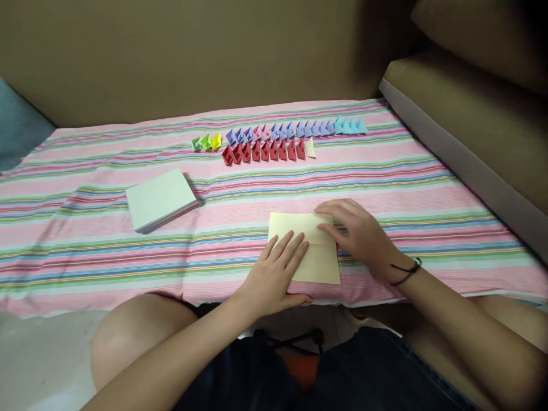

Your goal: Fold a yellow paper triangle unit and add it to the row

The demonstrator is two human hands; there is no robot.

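A pale yellow sheet of paper [321,262] lies on the striped cloth in front of me, with a faint crease across its middle. My left hand [276,274] rests flat on its left part, fingers spread. At the upper right corner of the sheet, my right hand [355,231] has its fingers bent and its thumb on the paper, holding that corner. A dark cord bracelet [406,271] circles my right wrist.
Small folded paper boats stand in two rows at the back: red ones [265,150], purple ones [317,128], light blue ones [351,125] and a cream one [310,148]. Left are green and yellow boats [206,142] and a paper stack [162,197]. A brown cushion [471,114] borders the right.
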